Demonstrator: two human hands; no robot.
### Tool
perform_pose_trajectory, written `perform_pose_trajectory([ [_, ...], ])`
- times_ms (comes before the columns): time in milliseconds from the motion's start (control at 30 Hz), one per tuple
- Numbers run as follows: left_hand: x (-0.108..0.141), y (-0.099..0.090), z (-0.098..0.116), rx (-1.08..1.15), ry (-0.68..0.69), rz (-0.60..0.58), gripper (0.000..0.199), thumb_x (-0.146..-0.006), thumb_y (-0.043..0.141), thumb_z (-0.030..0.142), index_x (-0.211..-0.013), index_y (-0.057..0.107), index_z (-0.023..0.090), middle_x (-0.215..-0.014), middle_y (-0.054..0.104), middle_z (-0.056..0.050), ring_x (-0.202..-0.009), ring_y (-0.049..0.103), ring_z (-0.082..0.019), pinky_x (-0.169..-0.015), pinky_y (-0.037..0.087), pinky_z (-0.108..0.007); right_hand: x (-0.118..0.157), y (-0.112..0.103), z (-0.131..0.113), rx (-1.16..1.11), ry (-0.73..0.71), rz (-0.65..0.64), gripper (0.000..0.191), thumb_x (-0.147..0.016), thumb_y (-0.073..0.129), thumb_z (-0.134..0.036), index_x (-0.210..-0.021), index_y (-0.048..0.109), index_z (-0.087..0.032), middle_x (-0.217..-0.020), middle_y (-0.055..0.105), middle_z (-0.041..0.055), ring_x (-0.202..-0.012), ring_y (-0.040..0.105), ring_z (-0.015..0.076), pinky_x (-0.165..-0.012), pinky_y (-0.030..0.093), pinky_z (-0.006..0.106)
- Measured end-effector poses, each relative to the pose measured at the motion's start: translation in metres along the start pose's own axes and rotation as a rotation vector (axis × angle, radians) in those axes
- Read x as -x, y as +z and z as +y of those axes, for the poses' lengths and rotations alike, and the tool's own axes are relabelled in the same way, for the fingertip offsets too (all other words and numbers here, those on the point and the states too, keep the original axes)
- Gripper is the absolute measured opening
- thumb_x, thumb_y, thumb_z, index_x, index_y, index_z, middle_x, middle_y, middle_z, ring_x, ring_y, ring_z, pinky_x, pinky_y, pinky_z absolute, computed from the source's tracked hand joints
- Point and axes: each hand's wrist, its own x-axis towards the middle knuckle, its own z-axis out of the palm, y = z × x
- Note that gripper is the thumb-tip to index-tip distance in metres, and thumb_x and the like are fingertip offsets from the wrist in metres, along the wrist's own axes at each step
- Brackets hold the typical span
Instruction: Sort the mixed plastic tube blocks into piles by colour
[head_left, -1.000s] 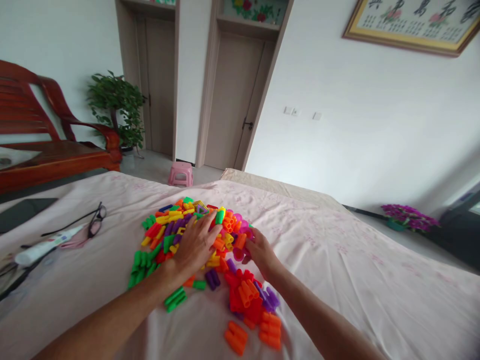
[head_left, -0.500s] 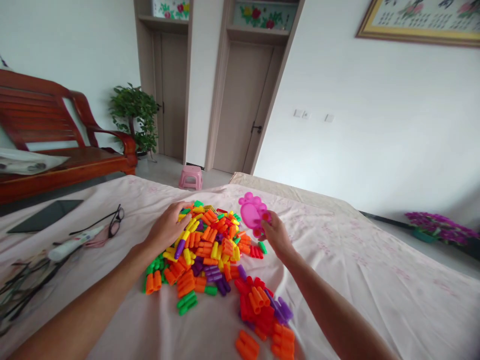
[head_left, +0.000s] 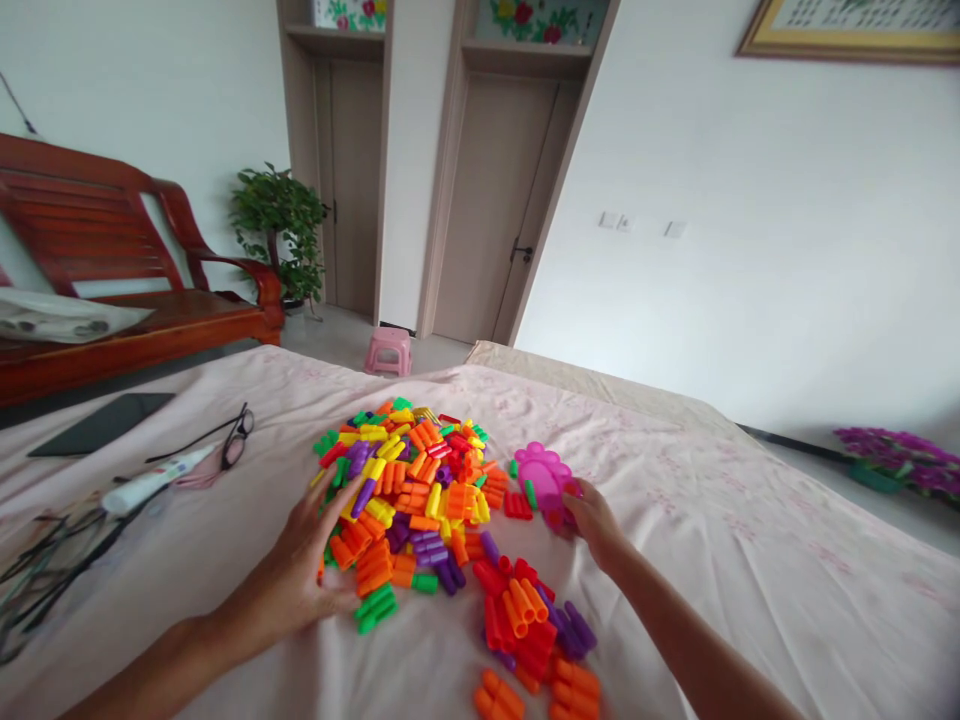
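Observation:
A heap of plastic building pieces (head_left: 412,492), in orange, yellow, green, purple and red tube shapes, lies on the pink cloth. My left hand (head_left: 304,550) rests against the heap's left side with fingers spread, thumb near a green piece (head_left: 376,608). Between the fingers and thumb of my right hand (head_left: 592,525) is a pink paw-shaped plastic tray (head_left: 543,476), held low beside the heap's right edge. A small green piece (head_left: 531,494) shows at the tray. Nearer to me lies a smaller cluster of red, orange and purple pieces (head_left: 529,635).
On the left of the cloth (head_left: 675,520) lie a dark tablet (head_left: 101,424), black-framed glasses (head_left: 238,436), a white tube (head_left: 154,482) and tangled cords (head_left: 52,560). Beyond stand a wooden bench (head_left: 112,250), a potted plant (head_left: 277,230) and a pink stool (head_left: 388,352).
My left hand has drawn back from the heap's top to its left side, its fingers spreading. My right hand has lowered the pink tray and moved it slightly right, toward the cloth.

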Motion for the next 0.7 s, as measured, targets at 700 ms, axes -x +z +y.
perform_pose_trajectory([
  [700, -0.06, 0.027, 0.068, 0.017, 0.173, 0.071, 0.061, -0.078, 0.068, 0.017, -0.136, 0.053, 0.028, -0.161, 0.017, -0.01, -0.138, 0.037, -0.034, -0.112, 0.04, -0.051, 0.05, 0.096, -0.053, -0.057, 0.009, -0.317, 0.029, -0.066, 0.055, -0.028, -0.092, 0.056, -0.017, -0.064, 0.06, -0.0028, -0.051, 0.055, 0.0119, -0.044, 0.041, 0.021],
])
